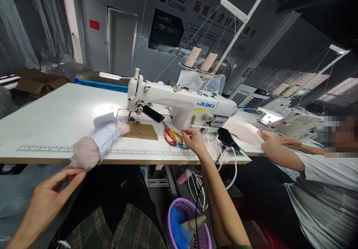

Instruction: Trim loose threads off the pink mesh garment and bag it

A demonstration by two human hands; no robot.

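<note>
- The cloth (104,135), sheer pink with pale blue-white, lies bunched on the table (56,118), from the front edge up to the needle area of the machine (162,94).
- The left hand (60,187) pinches its near pink end between thumb and fingertips, just off the front edge; the other fingers are loosely bent.
- The cloth covers part of the ruler (145,152) along that edge.
- A brown sheet (142,131) lies flat right of the cloth's far end.
- A dark phone (153,113) lies behind the sheet, under the machine's arm.
- Scissors (171,139) with red and yellow handles lie between the sheet and the right hand (194,141).
- The right hand is partly closed, fingers bent towards the thumb, beside the handles; whether it holds anything, I cannot tell.
- Lace (214,149), cables (234,167) and a second device (226,136) crowd the table's right end.
- A purple basket (171,213) stands below.
- Further right, a person (321,178) handles pink fabric (244,131).
</note>
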